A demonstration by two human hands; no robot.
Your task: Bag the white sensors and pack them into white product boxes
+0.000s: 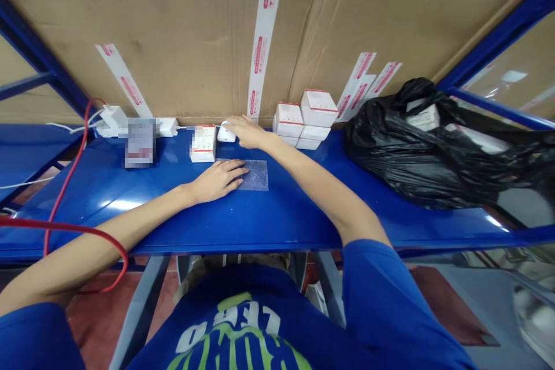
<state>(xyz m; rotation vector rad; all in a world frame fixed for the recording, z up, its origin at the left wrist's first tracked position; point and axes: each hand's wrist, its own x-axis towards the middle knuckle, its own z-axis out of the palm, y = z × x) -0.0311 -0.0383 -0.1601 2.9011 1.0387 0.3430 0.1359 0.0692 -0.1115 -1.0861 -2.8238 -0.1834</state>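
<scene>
My left hand (218, 179) lies flat on the blue shelf (281, 214), its fingertips resting on the edge of a small clear plastic bag (255, 174). My right hand (245, 130) reaches further back and curls over a small white rounded object (225, 133) by the cardboard wall. A white box with red print (203, 143) lies just left of that object. A stack of several similar white boxes (306, 118) stands to the right of my right hand.
A black plastic bag (429, 144) holding more white boxes fills the shelf's right side. At the left are a white power strip with chargers (115, 121), a blurred item (141, 143) and a red cable (65, 185). Taped cardboard (195, 40) closes the back.
</scene>
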